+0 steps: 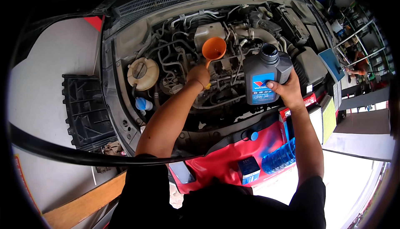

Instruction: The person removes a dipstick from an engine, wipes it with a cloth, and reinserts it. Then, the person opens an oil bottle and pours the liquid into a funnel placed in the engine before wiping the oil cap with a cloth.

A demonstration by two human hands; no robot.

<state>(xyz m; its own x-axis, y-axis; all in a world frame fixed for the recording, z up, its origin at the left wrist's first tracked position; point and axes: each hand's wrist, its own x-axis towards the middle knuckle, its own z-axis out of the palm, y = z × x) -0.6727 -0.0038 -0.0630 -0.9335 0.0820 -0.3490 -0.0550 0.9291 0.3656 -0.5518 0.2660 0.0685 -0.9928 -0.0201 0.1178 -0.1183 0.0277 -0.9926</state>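
Note:
An open car engine bay [175, 104] spreads below me. My left hand [198, 76] is closed around the stem of an orange funnel [214, 46], whose bowl faces upward over the engine's middle; where the stem ends is hidden by my fingers. To its right, my right hand [286, 86] grips a grey plastic oil bottle [259, 75] with a blue label, thumb across the front. The bottle is upright and uncapped, held over the engine. Left of my left forearm are a cream reservoir [143, 73] and a small blue-capped neck [142, 104].
A red fender cover [212, 162] bears a blue cap [252, 135], phone [181, 172], blue box [248, 170], ribbed bottle [277, 158], red packaging and filters [328, 116]. A black plastic panel [87, 110] lies at left. Another person [358, 64] is among shelves at far right.

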